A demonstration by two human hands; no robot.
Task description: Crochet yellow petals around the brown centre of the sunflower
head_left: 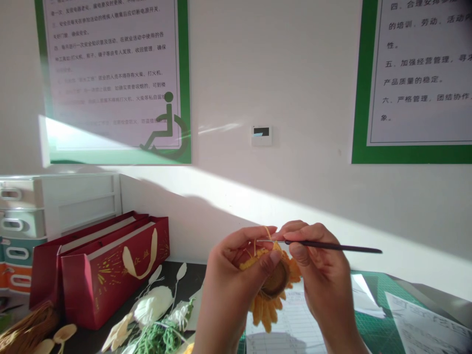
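Observation:
A crocheted sunflower [268, 307] with yellow petals and a brown centre is pinched between the thumb and fingers of my left hand [241, 273]. Yellow yarn loops over the left fingers near the top of the flower. My right hand [324, 265] grips a crochet hook [341, 246] with a dark handle, held nearly level. Its thin metal tip points left and meets the yarn at the flower's upper edge. The left thumb lies across part of the brown centre.
Red gift bags [110, 270] and stacked drawers [79, 196] stand at the left. White yarn [153, 305] and green yarn [160, 337] lie beside them. Papers [427, 324] rest on a green cutting mat [383, 285]. Behind is a wall with posters.

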